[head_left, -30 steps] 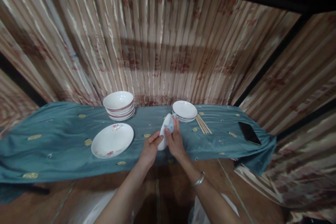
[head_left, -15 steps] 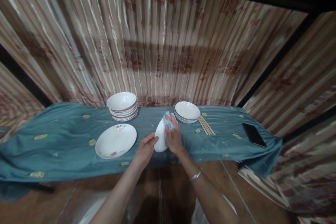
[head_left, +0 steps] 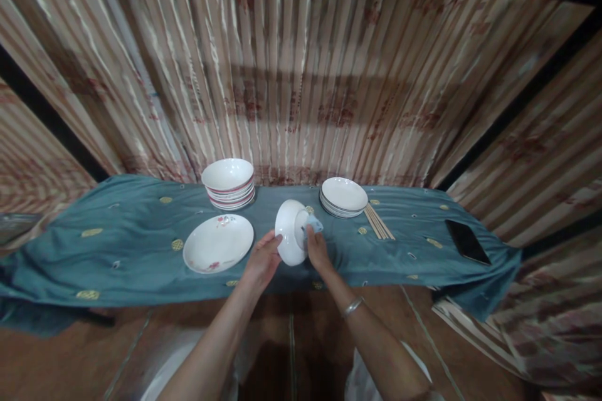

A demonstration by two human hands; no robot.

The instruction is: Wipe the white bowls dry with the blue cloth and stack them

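Note:
A white bowl (head_left: pixel 288 232) is held above the front of the table, tipped so that its underside and foot ring show. My left hand (head_left: pixel 264 257) grips its rim from the left, thumb on the outer wall. At the bowl's foot, my right hand (head_left: pixel 317 247) is closed on a light blue cloth (head_left: pixel 314 223) that touches the base. A bracelet circles the right wrist. Left of the bowl lies a large white plate (head_left: pixel 219 244) with red flowers near its rim. The fingers of my right hand are partly hidden.
A stack of red-rimmed bowls (head_left: pixel 229 183) stands at the back left of the teal tablecloth (head_left: pixel 155 238). Back right are stacked small plates (head_left: pixel 344 195), with several chopsticks (head_left: pixel 379 222) beside them. A black phone (head_left: pixel 467 242) lies far right. A pleated curtain (head_left: pixel 301 75) hangs behind.
The bowl has turned so that its underside and foot ring now show. My right hand with the cloth has moved from the bowl's upper edge down to its foot. The view has shifted slightly.

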